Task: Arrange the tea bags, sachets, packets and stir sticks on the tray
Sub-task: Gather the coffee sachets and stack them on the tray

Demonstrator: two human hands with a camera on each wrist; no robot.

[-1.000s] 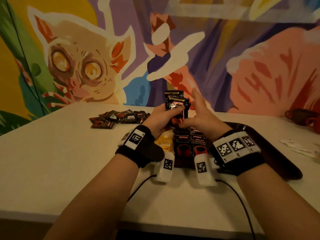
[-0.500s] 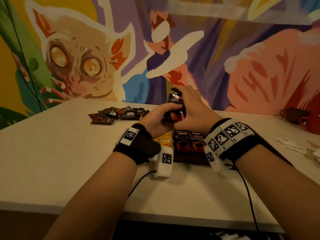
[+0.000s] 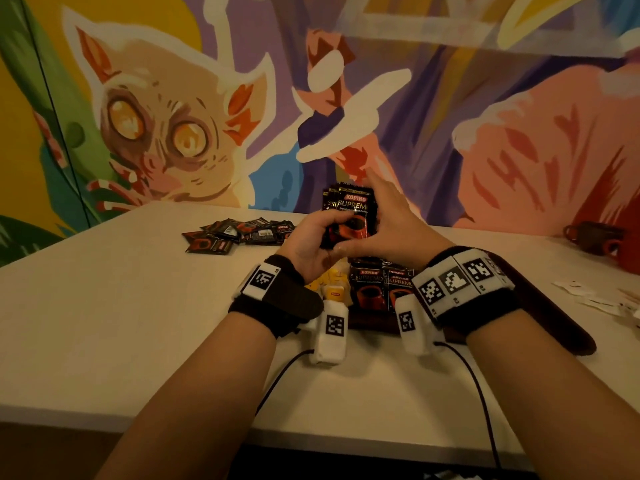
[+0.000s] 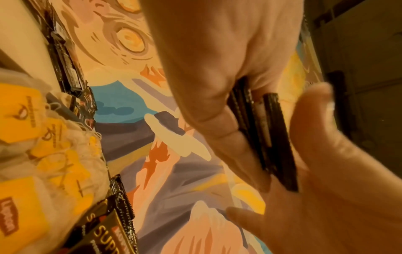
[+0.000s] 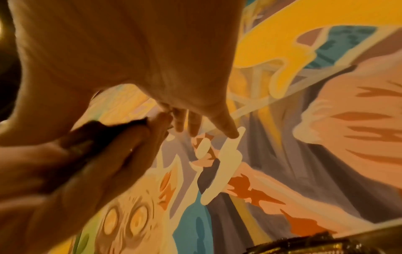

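Both hands up over the tray (image 3: 554, 327), a small stack of coffee packets (image 3: 353, 216) squeezed between them. Left hand (image 3: 311, 244) curled round the left side of the stack, thumb on the front. Right hand (image 3: 391, 223) flat against the right side, fingers (image 3: 375, 181) straight and pointing up, pushing the packets together. Seen from the left wrist as dark thin edges (image 4: 267, 135) pinched between the two hands.

Two more coffee packets (image 3: 381, 285) flat on the tray below, side by side, near its front edge. Yellow tea bags (image 3: 332, 285) heaped just left of them, touching. Another pile of dark packets (image 3: 239, 233) loose on the desk (image 3: 121, 323), toward its back edge and off to the left, well apart from the tray. Some white paper bits (image 3: 595, 296) near the right edge of the desk. Brown and red cups (image 3: 602, 240) by the back right corner.
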